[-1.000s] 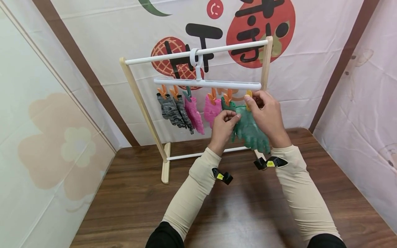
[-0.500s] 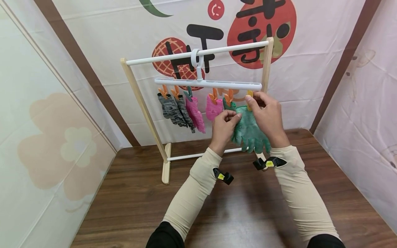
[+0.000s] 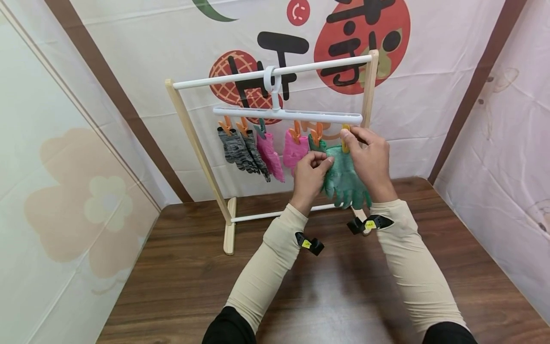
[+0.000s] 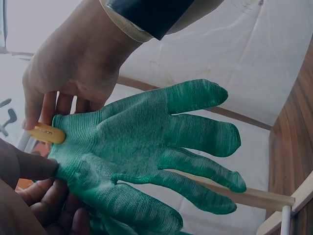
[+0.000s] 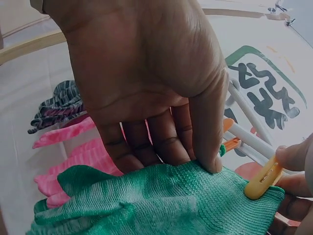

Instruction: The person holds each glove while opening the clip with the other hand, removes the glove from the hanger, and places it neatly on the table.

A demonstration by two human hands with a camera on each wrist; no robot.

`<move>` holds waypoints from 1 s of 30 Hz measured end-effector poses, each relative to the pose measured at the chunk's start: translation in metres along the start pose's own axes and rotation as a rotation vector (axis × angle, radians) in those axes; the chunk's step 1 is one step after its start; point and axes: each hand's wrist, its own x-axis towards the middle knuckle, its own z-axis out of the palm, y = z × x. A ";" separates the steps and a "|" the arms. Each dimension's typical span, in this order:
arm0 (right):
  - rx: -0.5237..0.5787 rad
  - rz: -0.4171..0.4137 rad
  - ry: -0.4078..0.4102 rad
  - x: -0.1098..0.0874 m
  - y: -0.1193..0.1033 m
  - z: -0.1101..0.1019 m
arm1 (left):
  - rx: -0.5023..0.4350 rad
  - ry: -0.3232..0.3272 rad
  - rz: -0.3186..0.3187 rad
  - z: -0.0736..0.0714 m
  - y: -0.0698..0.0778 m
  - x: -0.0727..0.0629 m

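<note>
A green knit glove point(image 3: 343, 177) hangs fingers-down under the right end of the white hanger point(image 3: 288, 115). My left hand point(image 3: 310, 177) pinches its cuff on the left side. With thumb and fingers, my right hand point(image 3: 370, 160) pinches a yellow clip point(image 3: 345, 138) at the cuff's upper edge. In the left wrist view the clip point(image 4: 47, 133) overlaps the edge of the cuff. Another green glove point(image 3: 317, 142), mostly hidden, hangs behind from an orange clip point(image 3: 316, 134). Pink gloves point(image 3: 295, 148) and grey-black gloves point(image 3: 236, 152) hang further left from clips.
The hanger hooks over the top bar of a rack with wooden side posts point(image 3: 197, 148) and a white lower bar point(image 3: 258, 217). It stands on a brown wooden table point(image 3: 180, 277). A printed white cloth point(image 3: 142, 67) hangs behind, with more cloth at both sides.
The green glove has turned slightly and its fingers have swung a little left. My right hand has tilted slightly with the clip. My left hand stays at the cuff.
</note>
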 end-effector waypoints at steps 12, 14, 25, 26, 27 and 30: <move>0.042 0.011 0.073 0.003 -0.001 0.005 | 0.032 -0.012 0.014 -0.005 -0.003 -0.001; 0.046 0.007 0.079 0.004 -0.001 0.006 | 0.037 -0.024 0.007 -0.006 -0.004 -0.002; 0.055 0.014 0.093 0.003 0.001 0.007 | 0.037 -0.130 0.022 -0.019 -0.012 -0.012; 0.059 0.015 0.095 0.003 0.002 0.007 | 0.037 -0.138 0.026 -0.021 -0.013 -0.014; 0.061 0.015 0.097 0.003 0.002 0.007 | 0.032 -0.144 0.028 -0.024 -0.014 -0.015; 0.063 0.014 0.097 0.003 0.004 0.006 | 0.026 -0.154 0.031 -0.033 -0.017 -0.019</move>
